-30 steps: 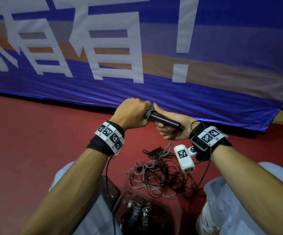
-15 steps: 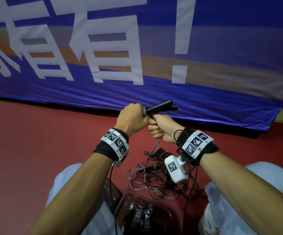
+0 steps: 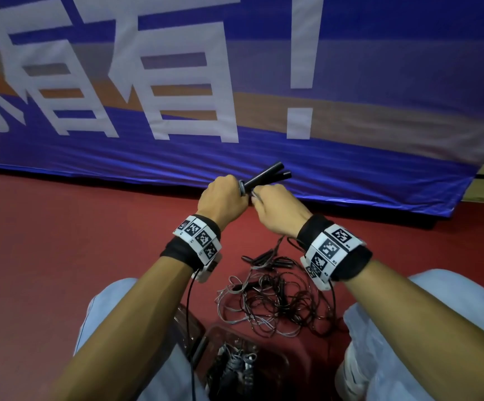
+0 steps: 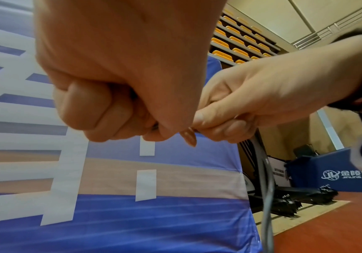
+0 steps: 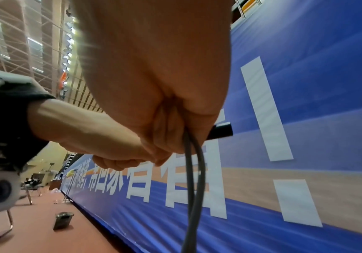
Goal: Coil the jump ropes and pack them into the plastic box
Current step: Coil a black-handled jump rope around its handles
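Observation:
Two black jump-rope handles (image 3: 266, 175) stick up and to the right from between my fists. My left hand (image 3: 223, 198) grips their lower ends in a closed fist. My right hand (image 3: 275, 206), pressed against it, holds the grey rope cord (image 5: 194, 179) that hangs down in a loop; one handle end (image 5: 221, 131) shows behind it. Below, a tangle of grey and black ropes (image 3: 275, 302) lies on the red floor. The plastic box (image 3: 266, 357) sits between my knees with coiled ropes (image 3: 239, 363) inside.
A blue banner (image 3: 264, 82) with white characters stands close in front. The box's lid (image 3: 187, 328) lies by my left knee. Orange stadium seats (image 4: 236, 41) and a blue padded stand (image 4: 336, 172) are off to the right. A metal chair leg (image 5: 0, 227) stands far left.
The handles have tipped from pointing down-right to pointing up and right. Both hands rose and drew together, and the right wrist turned over so that its camera went out of view.

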`<act>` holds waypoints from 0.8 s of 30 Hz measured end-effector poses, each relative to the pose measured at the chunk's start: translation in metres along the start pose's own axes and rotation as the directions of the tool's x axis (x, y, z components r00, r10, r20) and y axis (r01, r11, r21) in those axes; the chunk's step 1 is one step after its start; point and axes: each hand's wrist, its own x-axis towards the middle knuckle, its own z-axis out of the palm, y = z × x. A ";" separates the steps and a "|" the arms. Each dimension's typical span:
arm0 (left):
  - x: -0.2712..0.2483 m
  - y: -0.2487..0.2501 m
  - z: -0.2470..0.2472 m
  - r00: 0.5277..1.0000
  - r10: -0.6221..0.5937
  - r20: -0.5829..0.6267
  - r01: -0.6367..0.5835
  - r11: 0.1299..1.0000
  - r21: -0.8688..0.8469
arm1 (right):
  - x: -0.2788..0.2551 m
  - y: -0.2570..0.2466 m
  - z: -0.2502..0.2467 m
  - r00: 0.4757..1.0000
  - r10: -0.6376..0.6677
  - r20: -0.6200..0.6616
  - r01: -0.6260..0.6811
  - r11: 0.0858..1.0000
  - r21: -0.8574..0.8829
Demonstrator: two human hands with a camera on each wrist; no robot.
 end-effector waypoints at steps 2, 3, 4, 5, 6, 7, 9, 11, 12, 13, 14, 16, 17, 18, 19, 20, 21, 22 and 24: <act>-0.002 -0.001 0.004 1.000 0.003 0.030 -0.004 0.999 0.034 | -0.002 0.004 -0.002 0.998 -0.061 0.022 0.063 0.993 -0.098; -0.003 -0.002 0.005 0.999 0.002 0.052 -0.005 0.999 0.049 | -0.002 0.005 -0.003 0.995 -0.088 0.043 0.094 0.983 -0.155; -0.004 -0.003 0.007 0.997 0.002 0.076 -0.007 0.998 0.063 | -0.003 0.006 -0.004 0.992 -0.116 0.057 0.125 0.968 -0.216; -0.004 -0.004 0.008 0.995 0.004 0.100 -0.012 0.997 0.075 | -0.004 0.006 -0.005 0.987 -0.149 0.061 0.160 0.948 -0.275; -0.004 -0.006 0.009 0.992 0.011 0.123 -0.022 0.996 0.088 | -0.003 0.006 -0.004 0.982 -0.182 0.059 0.191 0.926 -0.327; -0.004 -0.007 0.010 0.989 0.019 0.147 -0.034 0.994 0.101 | -0.003 0.006 -0.004 0.977 -0.205 0.059 0.212 0.906 -0.368; -0.005 -0.008 0.013 0.978 0.026 0.207 -0.053 0.990 0.128 | -0.003 0.006 -0.003 0.973 -0.213 0.091 0.231 0.866 -0.443; -0.006 -0.008 0.015 0.963 0.037 0.268 -0.085 0.982 0.167 | -0.003 0.005 -0.004 0.967 -0.206 0.150 0.254 0.824 -0.506; -0.007 -0.009 0.015 0.955 0.050 0.291 -0.107 0.977 0.183 | -0.004 0.004 -0.005 0.963 -0.207 0.171 0.267 0.812 -0.519; -0.008 -0.010 0.014 0.949 0.067 0.307 -0.131 0.973 0.192 | -0.004 0.003 -0.006 0.959 -0.215 0.186 0.282 0.807 -0.519; -0.008 -0.011 0.012 0.945 0.086 0.316 -0.153 0.969 0.195 | -0.004 0.002 -0.007 0.955 -0.224 0.197 0.294 0.809 -0.508; -0.010 -0.013 0.009 0.941 0.118 0.317 -0.189 0.960 0.206 | -0.004 0.001 -0.009 0.950 -0.225 0.217 0.303 0.830 -0.469; -0.011 -0.013 0.008 0.941 0.128 0.312 -0.204 0.953 0.223 | -0.004 0.000 -0.009 0.950 -0.215 0.228 0.298 0.842 -0.449; -0.013 -0.013 0.008 0.943 0.136 0.305 -0.216 0.945 0.247 | -0.004 0.000 -0.010 0.949 -0.200 0.243 0.290 0.854 -0.433; -0.015 -0.012 0.009 0.944 0.139 0.300 -0.223 0.937 0.270 | -0.004 -0.001 -0.010 0.949 -0.181 0.258 0.279 0.863 -0.422; -0.017 -0.011 0.011 0.944 0.140 0.299 -0.229 0.930 0.287 | -0.003 -0.001 -0.009 0.949 -0.161 0.271 0.265 0.871 -0.413; -0.018 -0.010 0.014 0.943 0.142 0.300 -0.234 0.926 0.297 | -0.003 -0.002 -0.009 0.949 -0.144 0.280 0.254 0.876 -0.410; -0.019 -0.009 0.017 0.943 0.147 0.300 -0.240 0.923 0.301 | -0.003 -0.003 -0.010 0.950 -0.132 0.283 0.245 0.877 -0.413; -0.020 -0.005 0.020 0.941 0.154 0.300 -0.245 0.923 0.297 | -0.003 -0.004 -0.014 0.956 -0.122 0.268 0.235 0.862 -0.449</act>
